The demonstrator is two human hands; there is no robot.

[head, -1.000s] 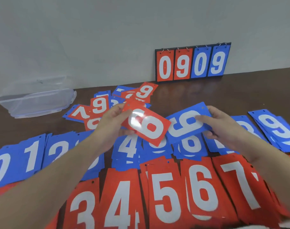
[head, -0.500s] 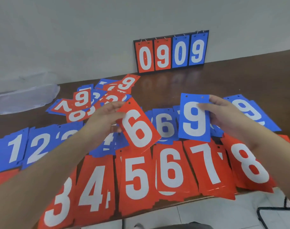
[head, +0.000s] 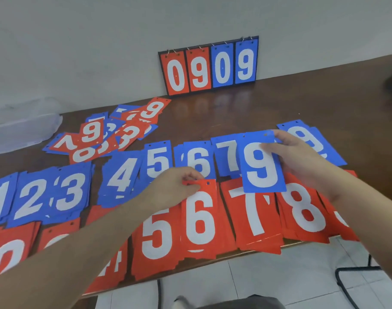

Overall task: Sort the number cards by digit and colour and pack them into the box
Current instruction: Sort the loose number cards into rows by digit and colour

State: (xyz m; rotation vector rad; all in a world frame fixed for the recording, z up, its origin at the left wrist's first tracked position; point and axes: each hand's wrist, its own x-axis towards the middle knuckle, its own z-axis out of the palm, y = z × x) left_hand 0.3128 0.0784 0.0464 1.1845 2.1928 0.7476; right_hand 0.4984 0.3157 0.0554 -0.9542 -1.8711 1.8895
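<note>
Down onto the near red 6 pile goes the red 6 card (head: 199,216), which half a second ago was lifted and tilted; the left hand (head: 179,186) still pinches its top edge. The right hand (head: 300,157) grips the blue 9 card (head: 261,162) upright above the brown tabletop (head: 302,101), covering part of the blue 7. At far left the clear box (head: 23,128) is blurred and cut off against the grey wall.

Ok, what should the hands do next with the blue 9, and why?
Probably the right hand should carry the blue 9 card right, onto the blue 9 pile. It hangs over the 7s and 8s, while the left hand pinches the red 6 card on its pile.
</note>
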